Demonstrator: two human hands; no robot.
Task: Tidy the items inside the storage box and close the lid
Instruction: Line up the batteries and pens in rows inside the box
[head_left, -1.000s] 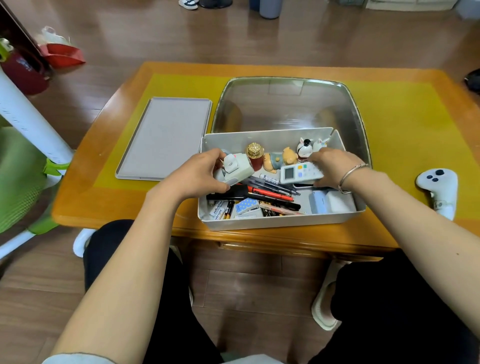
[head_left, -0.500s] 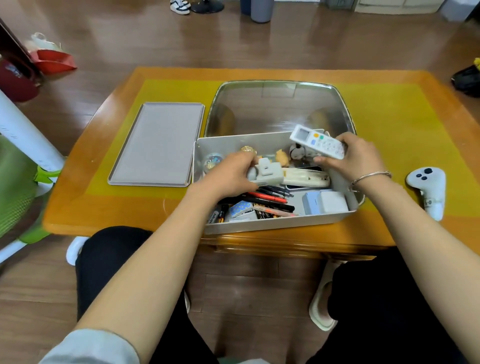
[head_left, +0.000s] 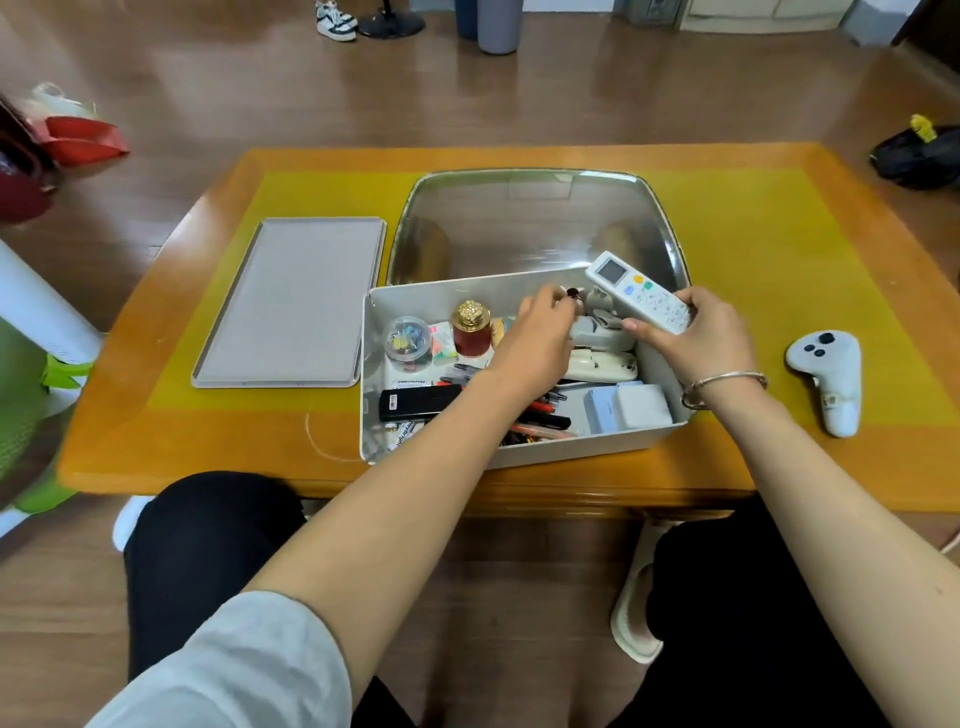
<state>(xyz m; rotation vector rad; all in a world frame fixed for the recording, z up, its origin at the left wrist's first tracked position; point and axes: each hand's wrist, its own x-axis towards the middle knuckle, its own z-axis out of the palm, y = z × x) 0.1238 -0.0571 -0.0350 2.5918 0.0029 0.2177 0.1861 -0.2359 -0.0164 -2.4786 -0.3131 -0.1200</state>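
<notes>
Storage box: the white storage box (head_left: 519, 452) sits at the near edge of the wooden table (head_left: 727, 457), centre of the frame, open on top and crowded inside.
Lid: the flat grey lid (head_left: 291, 304) lies left of the box, on the table, not yet fitted.
Right hand: the right hand (head_left: 698, 338) has its fingers clamped round a white remote control (head_left: 640, 292), held tilted above the box's far right corner.
Left hand: the left hand (head_left: 540, 332) reaches into the middle of the box, fingertips pinched on a small dark-tipped object; what it is I cannot tell.
Contents: a gold-capped red bottle (head_left: 471, 330) stands upright toward the far left; a clear round tub of clips (head_left: 408, 338) lies beside it; a black remote (head_left: 420, 401) and loose pens (head_left: 540, 415) lie along the near side; white adapters (head_left: 626, 408) fill the near right corner.
Risk, bottle: the left forearm passes close by the upright bottle and could likely knock it over.
Risk, lid: if the remote is laid across taller items, the lid will probably not seat flat.
Risk, table edge: the box is near the table's front edge, so a hard push toward the person could tip it off.
</notes>
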